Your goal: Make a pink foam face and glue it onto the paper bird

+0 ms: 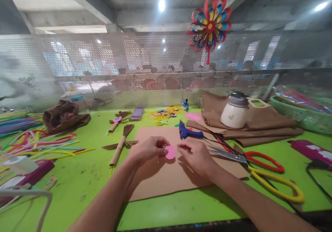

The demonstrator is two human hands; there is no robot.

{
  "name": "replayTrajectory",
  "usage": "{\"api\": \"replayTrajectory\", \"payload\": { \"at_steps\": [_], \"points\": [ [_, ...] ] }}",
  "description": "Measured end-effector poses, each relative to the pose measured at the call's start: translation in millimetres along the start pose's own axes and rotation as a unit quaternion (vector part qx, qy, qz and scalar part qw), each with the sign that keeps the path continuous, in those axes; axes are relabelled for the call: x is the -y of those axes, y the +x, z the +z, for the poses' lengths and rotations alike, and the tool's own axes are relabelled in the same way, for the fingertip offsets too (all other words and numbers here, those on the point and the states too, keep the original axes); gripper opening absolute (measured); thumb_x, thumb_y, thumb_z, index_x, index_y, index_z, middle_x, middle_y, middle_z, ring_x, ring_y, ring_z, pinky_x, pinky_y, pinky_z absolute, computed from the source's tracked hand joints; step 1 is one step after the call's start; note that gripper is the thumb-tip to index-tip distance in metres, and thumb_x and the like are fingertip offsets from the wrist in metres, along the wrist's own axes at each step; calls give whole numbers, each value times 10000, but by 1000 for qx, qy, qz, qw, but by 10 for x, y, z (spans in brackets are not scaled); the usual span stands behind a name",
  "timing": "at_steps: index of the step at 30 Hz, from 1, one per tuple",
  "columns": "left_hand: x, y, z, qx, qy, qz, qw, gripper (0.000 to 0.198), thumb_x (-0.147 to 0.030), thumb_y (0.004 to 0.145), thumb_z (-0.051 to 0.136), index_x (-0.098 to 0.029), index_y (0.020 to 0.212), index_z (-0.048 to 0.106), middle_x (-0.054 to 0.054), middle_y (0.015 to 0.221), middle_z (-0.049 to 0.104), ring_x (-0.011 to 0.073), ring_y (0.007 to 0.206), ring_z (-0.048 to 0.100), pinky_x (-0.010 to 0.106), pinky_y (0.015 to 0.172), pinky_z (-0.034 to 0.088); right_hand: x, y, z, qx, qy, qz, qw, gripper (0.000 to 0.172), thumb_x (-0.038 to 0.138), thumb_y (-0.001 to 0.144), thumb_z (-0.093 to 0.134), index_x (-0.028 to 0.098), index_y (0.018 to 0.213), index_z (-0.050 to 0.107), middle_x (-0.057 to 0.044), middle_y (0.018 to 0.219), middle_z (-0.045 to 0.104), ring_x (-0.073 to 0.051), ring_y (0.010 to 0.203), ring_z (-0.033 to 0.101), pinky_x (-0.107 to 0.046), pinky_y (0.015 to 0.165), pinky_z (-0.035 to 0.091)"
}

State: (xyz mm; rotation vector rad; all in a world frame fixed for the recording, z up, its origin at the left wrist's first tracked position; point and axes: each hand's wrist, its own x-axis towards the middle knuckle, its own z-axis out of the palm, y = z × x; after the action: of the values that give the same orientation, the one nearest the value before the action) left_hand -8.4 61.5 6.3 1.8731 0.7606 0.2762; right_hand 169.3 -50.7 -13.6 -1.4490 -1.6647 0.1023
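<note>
My left hand (152,150) pinches a small pink paper piece (170,152) with clipped corners between thumb and fingers. Just right of it is my right hand (197,156), its fingers loosely bent and slightly apart, with nothing visible in them. Both hands are above a brown cardboard sheet (155,187). Behind my right hand a blue glue gun (190,132) lies on the sheet. Large scissors (241,158) with one red and one yellow handle lie to the right, blades partly over the cardboard.
Left of the cardboard lie two brown paper figures (120,148), with colourful pipe cleaners (59,144) farther left. Small cut-outs (166,113) and a blue bottle (185,104) are at the back. A white jug (234,111) rests on folded brown paper (212,109), near a green basket (303,116).
</note>
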Motion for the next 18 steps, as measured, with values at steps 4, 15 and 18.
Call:
{"api": "replayTrajectory", "payload": {
  "at_steps": [4, 15, 18],
  "points": [
    [70, 33, -81, -58, 35, -23, 997, 251, -306, 887, 522, -136, 1070, 545, 58, 996, 589, 159, 803, 596, 335, 686, 517, -233, 112, -366, -68, -79, 40, 994, 208, 308, 887, 493, 139, 963, 588, -26, 905, 627, -135, 765, 609, -324, 684, 512],
    [61, 117, -14, -68, 163, -41, 983, 273, -306, 878, 535, -143, 1097, 544, 73, 1081, 572, 195, 906, 584, 389, 765, 502, -54, -374, -409, 148, -247, -110, 951, 193, 302, 834, 554, 123, 861, 621, -103, 945, 650, -230, 954, 578, -430, 859, 438],
    [48, 108, -19, -64, 173, -37, 982, 274, -308, 879, 533, -143, 1098, 543, 73, 1077, 574, 193, 899, 586, 386, 760, 504, 93, -468, -395, 149, -284, -126, 939, 323, 368, 799, 577, 90, 957, 616, -197, 1092, 609, -327, 1144, 461, -518, 1007, 279]
  ]
}}
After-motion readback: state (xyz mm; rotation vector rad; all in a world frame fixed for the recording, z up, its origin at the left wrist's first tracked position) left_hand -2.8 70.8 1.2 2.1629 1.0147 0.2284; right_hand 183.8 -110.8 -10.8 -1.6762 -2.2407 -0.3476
